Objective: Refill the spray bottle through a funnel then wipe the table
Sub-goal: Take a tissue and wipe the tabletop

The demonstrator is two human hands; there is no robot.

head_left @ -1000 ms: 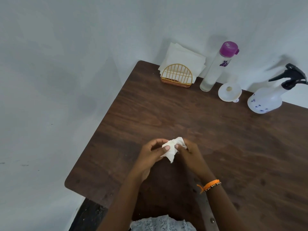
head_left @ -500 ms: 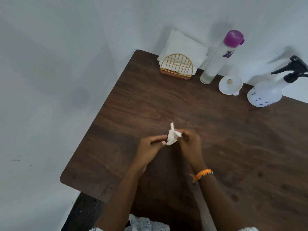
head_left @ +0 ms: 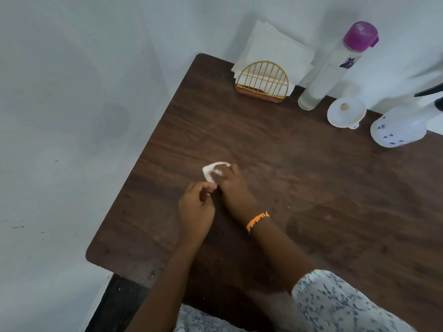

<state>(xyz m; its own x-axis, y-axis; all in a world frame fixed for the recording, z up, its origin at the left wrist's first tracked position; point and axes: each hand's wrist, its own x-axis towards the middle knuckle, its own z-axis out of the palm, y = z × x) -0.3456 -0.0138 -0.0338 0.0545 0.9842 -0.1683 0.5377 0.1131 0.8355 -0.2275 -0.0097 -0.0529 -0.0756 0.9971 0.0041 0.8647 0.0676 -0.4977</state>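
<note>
On the brown wooden worktop (head_left: 311, 200), near its left side, the right hand (head_left: 233, 185) presses a small white tissue (head_left: 211, 172) down flat, its fingers bent over the tissue and holding it against the wood. The picture is a bit blurry there, so the exact finger hold is hard to see. The left hand (head_left: 195, 207) sits just beside the right hand, touching it near the thumb, with its fingers curled in; I cannot tell if this grip is holding a tiny bit of the tissue or nothing at all. An orange band (head_left: 257, 220) goes round the right wrist, and a white sleeve with blue flowers (head_left: 340, 305) covers the right arm lower down. At the back of the worktop, by the wall, a gold wire holder (head_left: 262, 80) keeps a stack of white napkins (head_left: 273, 47) upright. To its right stands a tall clear bottle with a purple cap (head_left: 335, 68). Next to that lies a white funnel (head_left: 346, 112), wide end up. Just beside the funnel is the white spray bottle (head_left: 402, 127) with little blue marks and a black trigger, partly cut off by the edge of the view. All of these are well apart from the hands.
</note>
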